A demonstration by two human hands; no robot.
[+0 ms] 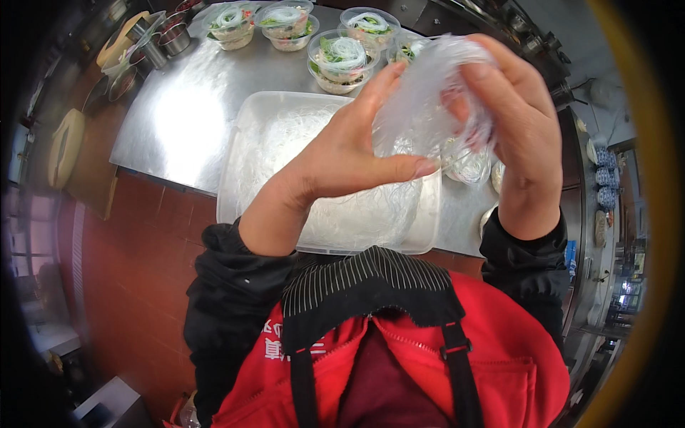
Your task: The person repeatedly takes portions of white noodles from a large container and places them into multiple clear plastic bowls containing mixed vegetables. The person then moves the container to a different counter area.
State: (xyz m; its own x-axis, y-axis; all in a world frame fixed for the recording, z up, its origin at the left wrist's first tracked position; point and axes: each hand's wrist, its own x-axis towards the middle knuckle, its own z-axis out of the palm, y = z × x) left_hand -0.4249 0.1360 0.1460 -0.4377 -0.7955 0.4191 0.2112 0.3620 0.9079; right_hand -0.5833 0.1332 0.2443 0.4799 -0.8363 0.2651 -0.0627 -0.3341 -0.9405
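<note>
A loose bundle of thin, translucent white glass noodles [428,89] is held up between my two hands, slightly blurred. My right hand [521,107] grips it from the right, with fingers curled over its top and side. On the other side, my left hand [349,139] cups the bundle, its thumb below and its fingers above and behind. Some fingertips are hidden by the strands. Beneath my hands, a translucent white plastic tub [232,171] contains more glass noodles [357,217] spread along its bottom.
On the steel table [160,143], stacked clear plastic bowls [342,57] hold greens and coiled noodles at the back. More bowls [467,167] stand partly hidden under my right hand. Metal cups [173,37] are at the back left. Red tiled floor [153,235] lies at left.
</note>
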